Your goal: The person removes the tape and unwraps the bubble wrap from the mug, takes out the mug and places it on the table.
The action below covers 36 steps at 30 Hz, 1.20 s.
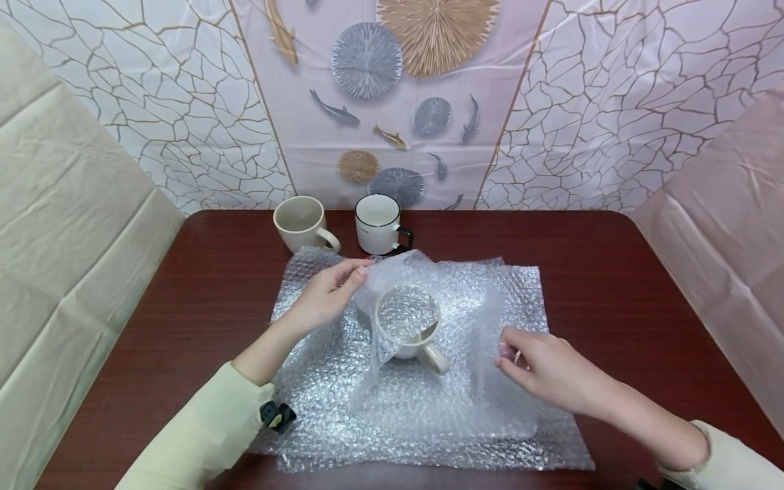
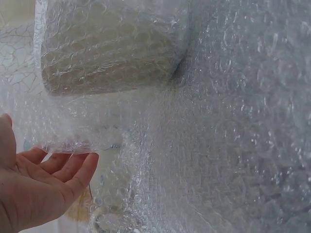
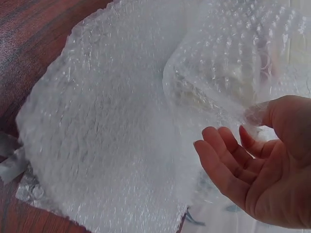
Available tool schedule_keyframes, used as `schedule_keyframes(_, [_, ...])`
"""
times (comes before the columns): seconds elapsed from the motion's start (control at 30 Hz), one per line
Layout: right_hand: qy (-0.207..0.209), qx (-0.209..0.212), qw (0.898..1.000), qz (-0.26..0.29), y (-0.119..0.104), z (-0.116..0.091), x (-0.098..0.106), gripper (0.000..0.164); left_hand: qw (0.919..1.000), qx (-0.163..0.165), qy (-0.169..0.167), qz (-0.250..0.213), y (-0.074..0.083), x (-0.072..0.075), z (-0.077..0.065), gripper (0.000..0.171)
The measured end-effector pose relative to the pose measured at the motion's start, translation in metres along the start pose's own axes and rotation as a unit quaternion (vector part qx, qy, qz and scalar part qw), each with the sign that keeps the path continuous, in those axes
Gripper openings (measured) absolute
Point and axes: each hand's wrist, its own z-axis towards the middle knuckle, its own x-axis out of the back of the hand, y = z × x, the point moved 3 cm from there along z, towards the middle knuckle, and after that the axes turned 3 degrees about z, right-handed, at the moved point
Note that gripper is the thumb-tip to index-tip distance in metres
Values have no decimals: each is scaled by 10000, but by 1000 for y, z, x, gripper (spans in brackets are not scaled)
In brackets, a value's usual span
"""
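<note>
A white mug (image 1: pixel 407 352) stands on bubble wrap, its handle pointing toward the lower right. Over its left side and mouth lies a raised flap of the clear bubble wrap (image 1: pixel 398 269). My left hand (image 1: pixel 329 291) grips the flap's upper corner, left of and behind the mug; in the left wrist view the fingers (image 2: pixel 77 170) curl at its edge. To the right of the mug, my right hand (image 1: pixel 545 367) pinches a lifted edge of the wrap between thumb and forefinger. Through the film the left wrist view shows the mug's side (image 2: pixel 112 63).
Behind the wrap stand a cream mug (image 1: pixel 298 216) and a white mug with a black rim and handle (image 1: pixel 375 231). More bubble wrap sheets (image 1: pixel 318 442) lie layered beneath on the dark red table (image 1: pixel 612 272). A patterned cloth backdrop (image 1: pixel 392 122) rises at the back edge.
</note>
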Motion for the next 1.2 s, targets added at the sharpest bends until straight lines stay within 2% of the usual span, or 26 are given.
schedule_keyframes(0.3, [167, -200, 9996, -92, 15, -12, 8, 22, 9999, -84, 117, -69, 0, 1, -1, 36])
schedule_keyframes(0.43, [-203, -414, 9970, 617, 17, -16, 12, 18, 9997, -109, 204, -21, 1, 2, -2, 36])
schedule_keyframes(0.53, [-524, -677, 9876, 1317, 17, -18, 17, 13, 9996, -123, 228, -101, 1, 2, -2, 35])
schedule_keyframes(0.63, [-577, -777, 9815, 1653, 15, -19, 22, 10, 9993, -131, 264, -235, 0, 3, -2, 34])
schedule_keyframes(0.97, [-186, -429, 9856, 1626, 3, -10, 31, 14, 9970, -53, 472, -605, -2, 5, -4, 33])
schedule_keyframes(1.2, [-59, -643, 9894, 1300, 16, -4, 34, 13, 9962, 142, 555, -651, -5, 8, -6, 32])
